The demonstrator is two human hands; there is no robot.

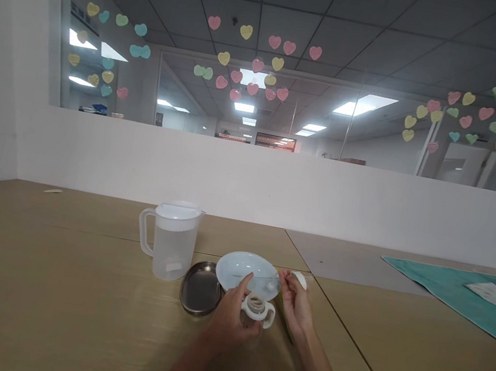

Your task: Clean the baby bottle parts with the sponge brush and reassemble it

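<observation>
Plastic, it seems, the bottle (255, 308) should prove light and stiff, perhaps slippery if wet, best taken round its body or by the handle (271, 317). Open-mouthed, white about the top, it sits just before the bowl (244, 261), right of the dish (200, 287) and jug (172, 254). The left hand (232, 317) curls partway round it, index finger raised; the right hand (296, 306) pinches a white cap (299, 279), fingers nearly together.

Tan table (63, 306): jug (173, 249), metal dish (199, 289), bowl (239, 263), cloth (445, 287).
</observation>
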